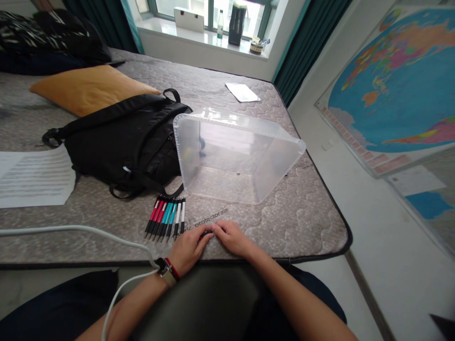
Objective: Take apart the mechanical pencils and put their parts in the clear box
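So your left hand [187, 247] is gripping a dark, reddish thing, probably a pen [205, 234], though your fingers are hiding most of it. It's sitting between your hands, near the mattress [291, 225] edge. Your right hand [232, 237] is bunching its fingers right up against the left, and I can't tell if it's gripping too. If you're working both ends, I'd be steadying with the left and using light right fingertips, no hard squeezing. Staying low is smart, so any drop is landing soft. Careful, your left knuckles are sitting just beside the row of pens [165, 219], and that white cable [80, 228] is running by your left wrist and could be snagging.
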`<state>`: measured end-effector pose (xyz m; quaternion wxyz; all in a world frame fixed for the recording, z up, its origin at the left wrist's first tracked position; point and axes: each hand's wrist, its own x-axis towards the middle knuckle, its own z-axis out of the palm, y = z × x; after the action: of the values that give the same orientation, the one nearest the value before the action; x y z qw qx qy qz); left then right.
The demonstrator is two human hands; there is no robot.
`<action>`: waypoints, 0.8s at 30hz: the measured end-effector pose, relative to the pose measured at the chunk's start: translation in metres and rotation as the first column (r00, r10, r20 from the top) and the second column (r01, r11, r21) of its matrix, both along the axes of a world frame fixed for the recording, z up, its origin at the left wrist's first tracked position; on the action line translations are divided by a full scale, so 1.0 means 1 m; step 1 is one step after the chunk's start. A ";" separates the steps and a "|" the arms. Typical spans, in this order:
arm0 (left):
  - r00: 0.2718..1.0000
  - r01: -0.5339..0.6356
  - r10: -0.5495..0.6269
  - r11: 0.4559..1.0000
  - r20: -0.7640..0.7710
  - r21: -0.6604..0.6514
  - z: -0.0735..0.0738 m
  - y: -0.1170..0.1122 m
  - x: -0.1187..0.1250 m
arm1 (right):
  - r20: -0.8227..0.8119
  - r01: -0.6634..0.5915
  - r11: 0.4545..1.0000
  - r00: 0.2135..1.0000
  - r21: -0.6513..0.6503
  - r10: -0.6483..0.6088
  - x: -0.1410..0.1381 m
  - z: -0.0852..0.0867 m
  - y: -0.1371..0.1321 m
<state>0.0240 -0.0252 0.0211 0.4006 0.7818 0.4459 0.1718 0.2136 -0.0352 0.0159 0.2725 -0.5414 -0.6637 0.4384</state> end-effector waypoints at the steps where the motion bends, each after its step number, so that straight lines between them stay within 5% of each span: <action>1: 1.000 -0.009 0.009 1.000 -0.019 0.002 0.000 -0.001 0.000 | -0.005 -0.005 1.000 1.000 -0.004 0.005 -0.001 -0.001 0.000; 24: 0.999 0.028 -0.030 0.995 -0.016 -0.093 0.008 0.004 -0.001 | -0.013 -0.041 0.999 0.999 0.001 0.041 0.002 0.003 0.001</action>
<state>0.0231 -0.0217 0.0288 0.4348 0.7703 0.4454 0.1382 0.2158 -0.0340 0.0188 0.2677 -0.5247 -0.6730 0.4472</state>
